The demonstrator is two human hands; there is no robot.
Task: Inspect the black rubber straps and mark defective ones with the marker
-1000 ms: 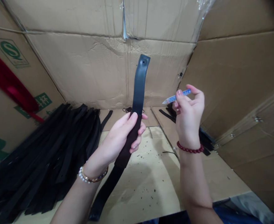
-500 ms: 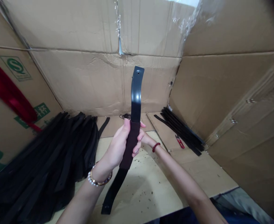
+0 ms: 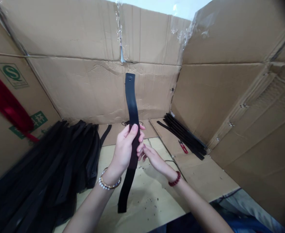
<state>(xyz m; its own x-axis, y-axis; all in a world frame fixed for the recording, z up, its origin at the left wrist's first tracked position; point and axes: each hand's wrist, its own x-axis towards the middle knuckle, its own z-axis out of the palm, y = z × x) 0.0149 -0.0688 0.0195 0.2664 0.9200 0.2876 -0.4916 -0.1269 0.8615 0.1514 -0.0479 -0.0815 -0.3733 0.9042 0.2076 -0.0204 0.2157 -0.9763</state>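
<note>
A long black strap (image 3: 132, 100), gently curved, with a small hole near its top end, stands nearly upright before me. Its middle is wrapped by a dark brown sleeve (image 3: 133, 158). My left hand (image 3: 123, 149) is closed around that sleeve, thumb on the front and fingertips curling round the right edge. Close against those fingertips is my right hand (image 3: 154, 158), its fingers bent and pressed together at the strap's right side. What they pinch, if anything, is too small to make out.
A big heap of black straps (image 3: 47, 174) lies at the left. On the right are a smaller stack of straps (image 3: 183, 134) and red-handled thread snips (image 3: 183, 147). Cardboard walls (image 3: 89, 87) enclose the table, and red cloth (image 3: 8, 103) hangs at left. Dark crumbs dot the tabletop (image 3: 157, 187).
The strap has shifted slightly left and turned more upright. My right hand has come from behind the strap to its right side, toward me. The view has tilted a little.
</note>
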